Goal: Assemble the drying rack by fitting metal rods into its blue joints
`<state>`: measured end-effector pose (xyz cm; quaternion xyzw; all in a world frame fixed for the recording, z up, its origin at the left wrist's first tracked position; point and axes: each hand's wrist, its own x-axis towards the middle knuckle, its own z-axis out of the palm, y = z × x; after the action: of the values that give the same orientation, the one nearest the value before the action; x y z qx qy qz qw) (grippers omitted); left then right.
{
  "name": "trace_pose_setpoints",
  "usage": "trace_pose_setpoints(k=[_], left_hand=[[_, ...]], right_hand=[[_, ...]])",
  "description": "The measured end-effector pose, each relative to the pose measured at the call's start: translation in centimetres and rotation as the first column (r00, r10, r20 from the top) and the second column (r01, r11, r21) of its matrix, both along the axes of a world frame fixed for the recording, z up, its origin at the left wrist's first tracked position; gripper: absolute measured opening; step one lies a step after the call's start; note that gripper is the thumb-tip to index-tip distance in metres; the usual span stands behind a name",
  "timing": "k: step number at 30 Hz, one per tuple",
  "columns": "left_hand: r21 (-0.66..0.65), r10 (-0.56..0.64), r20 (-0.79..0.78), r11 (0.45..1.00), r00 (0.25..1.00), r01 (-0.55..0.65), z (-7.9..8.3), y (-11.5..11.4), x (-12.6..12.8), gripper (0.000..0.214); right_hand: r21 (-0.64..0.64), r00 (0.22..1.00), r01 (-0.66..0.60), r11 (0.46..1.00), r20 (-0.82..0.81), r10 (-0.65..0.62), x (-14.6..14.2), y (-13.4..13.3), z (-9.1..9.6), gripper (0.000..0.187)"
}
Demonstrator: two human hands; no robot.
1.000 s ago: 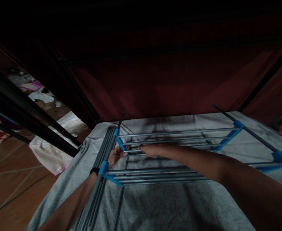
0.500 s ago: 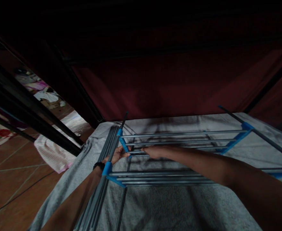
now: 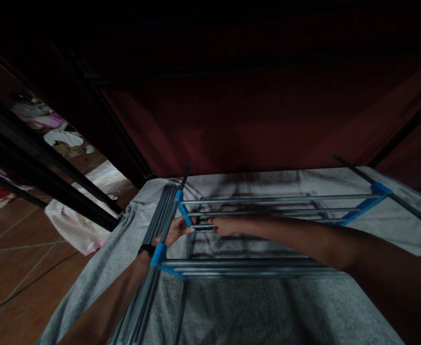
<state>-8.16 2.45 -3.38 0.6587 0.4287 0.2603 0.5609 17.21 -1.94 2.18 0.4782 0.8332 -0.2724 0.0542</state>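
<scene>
A metal drying rack point(image 3: 268, 199) with grey rods and blue plastic brackets lies across a grey cloth. My left hand point(image 3: 177, 231), a dark band at its wrist, is closed round the lower end of a blue bracket point(image 3: 184, 209), thumb against the rod end. Just to its right, my right hand point(image 3: 225, 225) is wrapped round a short-looking stretch of rod point(image 3: 204, 228) beside that bracket. My right forearm hides much of this rod and the rack's right side. Another blue bracket point(image 3: 158, 255) sits nearer me, above my left wrist's lower side.
Several loose grey rods point(image 3: 153, 235) lie bundled along the left under my left arm. Grey cloth point(image 3: 253, 306) covers the surface. A dark red panel point(image 3: 239, 124) stands behind. Left are dark posts point(image 3: 70, 191), a striped cloth point(image 3: 77, 220) and tiled floor point(image 3: 12, 268).
Both hands stay at the same bracket and rod. The view has shifted slightly, and the rack's right end appears a little farther right.
</scene>
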Motion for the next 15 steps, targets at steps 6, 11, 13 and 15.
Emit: trace_pose_setpoints(k=[6, 11, 13, 15], left_hand=[[-0.058, -0.018, 0.175, 0.998, 0.984, 0.029, 0.0, -0.2, 0.4, 0.046], [-0.088, -0.055, 0.187, 0.994, 0.981, 0.072, -0.2, -0.1, 0.3, 0.041], [-0.107, -0.051, 0.195, 0.992, 0.98, 0.073, -0.3, 0.0, 0.2, 0.041], [-0.116, -0.049, 0.201, 0.991, 0.978, 0.073, -0.2, 0.0, 0.1, 0.04]], right_hand=[[0.086, 0.98, 0.152, 0.985, -0.142, -0.139, -5.5, 0.5, -0.8, 0.033], [0.057, 0.979, 0.201, 0.978, -0.038, -0.199, -6.9, 0.8, -1.8, 0.057], [0.067, 0.984, 0.171, 0.983, -0.049, -0.168, -6.6, 0.8, -2.2, 0.059], [0.076, 0.966, 0.251, 0.965, -0.089, -0.244, -6.2, 0.8, -2.7, 0.049]])
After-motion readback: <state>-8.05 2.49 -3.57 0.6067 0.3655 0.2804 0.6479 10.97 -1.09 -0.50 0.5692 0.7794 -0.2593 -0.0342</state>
